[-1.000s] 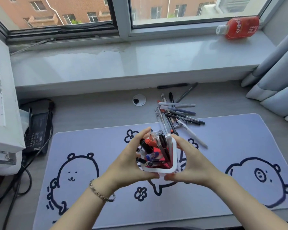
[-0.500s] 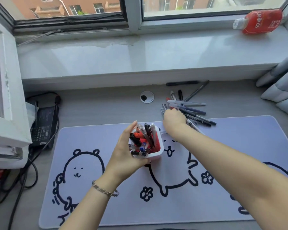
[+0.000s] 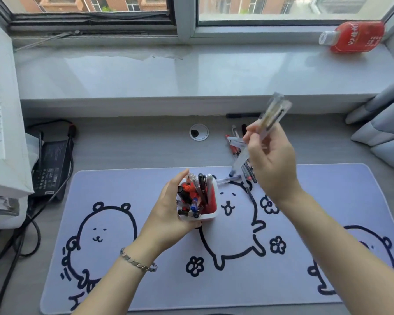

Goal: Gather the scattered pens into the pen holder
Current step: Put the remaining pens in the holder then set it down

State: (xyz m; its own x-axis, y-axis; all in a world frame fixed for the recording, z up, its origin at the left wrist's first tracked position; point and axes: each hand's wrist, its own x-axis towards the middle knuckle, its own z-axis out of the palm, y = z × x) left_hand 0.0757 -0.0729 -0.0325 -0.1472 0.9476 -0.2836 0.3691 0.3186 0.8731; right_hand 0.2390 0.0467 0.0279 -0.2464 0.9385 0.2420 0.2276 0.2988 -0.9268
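While the pen holder (image 3: 210,202) is being steadied on the desk mat (image 3: 328,223) by the left hand (image 3: 168,212), a small bundle of pens (image 3: 268,120) is being held in the air by the right hand (image 3: 271,162), above and to the right of the holder. The left grip is being kept wrapped around the holder's left wall. The right grip is being kept closed on the bundle near its middle; how many pens are in it cannot be told, as they are blurred.

Each pen is being judged light, stiff and smooth, so a bundle is likely to fan out or slip if pinched loosely. A hold near the middle of the barrels is advised, with the fingers closing from both sides.

More loose pens (image 3: 237,144) are lying on the worktop (image 3: 123,151) just behind the mat's far edge, partly hidden by the right hand, and one dark pen (image 3: 241,115) is lying apart against the wall below the windowsill. The holder is already being crowded by upright pens, so gaps are being judged narrow and tip-first entry is advised.
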